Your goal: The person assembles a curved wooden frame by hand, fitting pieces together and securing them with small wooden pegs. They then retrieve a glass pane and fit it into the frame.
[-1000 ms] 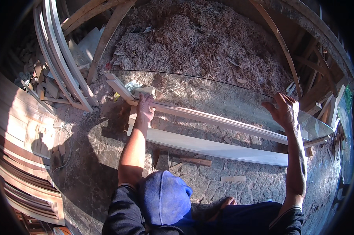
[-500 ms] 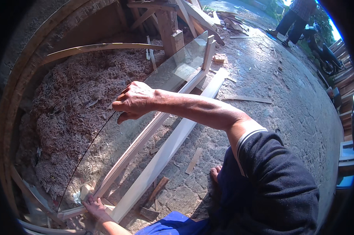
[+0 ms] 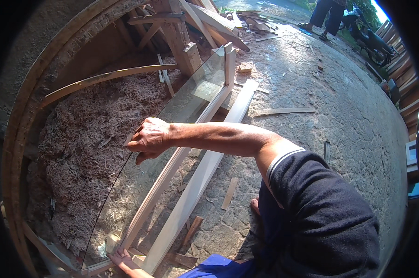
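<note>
Clutching the upper edge of a clear glass pane (image 3: pixel 172 153), the right hand (image 3: pixel 150 139) has its grip closed on the glass, fingers curled over the edge and knuckles turned up. Down at the lower edge of the view the left hand (image 3: pixel 122 259) lies at the near bottom corner of the same pane, fingers against the wood there; only part of it shows, so I cannot tell whether its grip is closed. The pane stands on its long edge, tilted, set along a pale wooden frame rail (image 3: pixel 172 169) that runs from the near corner up toward a short upright frame piece (image 3: pixel 229 62) at the far end. Just beside that rail lies a second pale wooden board (image 3: pixel 204 173), flat on the ground and roughly parallel to it.

Behind the glass is a low wooden enclosure (image 3: pixel 102 78) (bent planks for walls) filled with a deep heap of reddish-brown wood shavings (image 3: pixel 75 148). Some of the heap is seen through the pane.

Everything rests on a rough paved stone floor (image 3: pixel 320 116) in bright sun, with short wood offcuts (image 3: pixel 230 193) scattered over it. A stack of timber (image 3: pixel 209 18) leans at the far end past a thick wooden post (image 3: pixel 179 39). Well apart, at the top of the view, another person's legs (image 3: pixel 327 14) stand next to a parked motorbike (image 3: pixel 369 39).
</note>
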Demonstrator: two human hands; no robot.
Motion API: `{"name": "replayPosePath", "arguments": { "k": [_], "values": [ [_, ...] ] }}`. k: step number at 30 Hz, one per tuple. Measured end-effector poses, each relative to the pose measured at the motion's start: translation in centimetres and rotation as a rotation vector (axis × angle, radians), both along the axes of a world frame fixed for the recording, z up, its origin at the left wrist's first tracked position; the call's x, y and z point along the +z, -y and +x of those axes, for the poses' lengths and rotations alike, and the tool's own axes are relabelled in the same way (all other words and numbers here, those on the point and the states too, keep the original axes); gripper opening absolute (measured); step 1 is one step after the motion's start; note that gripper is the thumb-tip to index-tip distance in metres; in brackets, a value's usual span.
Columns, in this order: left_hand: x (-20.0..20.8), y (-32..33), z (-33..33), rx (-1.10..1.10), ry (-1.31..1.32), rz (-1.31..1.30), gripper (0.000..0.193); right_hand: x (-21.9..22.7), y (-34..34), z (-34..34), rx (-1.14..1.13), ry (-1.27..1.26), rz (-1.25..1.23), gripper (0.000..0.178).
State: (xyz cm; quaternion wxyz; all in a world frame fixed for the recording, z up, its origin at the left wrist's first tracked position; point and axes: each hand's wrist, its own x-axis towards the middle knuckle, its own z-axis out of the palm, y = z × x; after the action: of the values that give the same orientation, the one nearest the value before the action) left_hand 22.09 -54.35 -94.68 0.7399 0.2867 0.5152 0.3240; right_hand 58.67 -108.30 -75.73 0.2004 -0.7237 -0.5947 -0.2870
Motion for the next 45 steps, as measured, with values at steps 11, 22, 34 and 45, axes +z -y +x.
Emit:
{"name": "replayPosePath", "arguments": {
  "k": [11,22,34,45],
  "values": [
    [-1.4,-0.4,-1.7,-0.183,-0.211,0.264,0.076,-1.9,-0.1,0.0,-0.008,-0.047,-0.030,0.053],
    [0.3,3.3,-1.4,-0.047,-0.273,0.292,0.092,-2.0,0.2,-0.2,0.006,-0.039,0.015,0.049],
    [22.5,24.6,9.9,-0.739,-0.669,2.053,0.064,-1.5,0.3,-0.7,-0.045,-0.052,-0.092,0.048],
    [20.5,29.5,20.2,-1.374,-0.406,1.675,0.016,0.3,2.6,-1.6,-0.047,-0.108,-0.081,0.045]
  ]
}}
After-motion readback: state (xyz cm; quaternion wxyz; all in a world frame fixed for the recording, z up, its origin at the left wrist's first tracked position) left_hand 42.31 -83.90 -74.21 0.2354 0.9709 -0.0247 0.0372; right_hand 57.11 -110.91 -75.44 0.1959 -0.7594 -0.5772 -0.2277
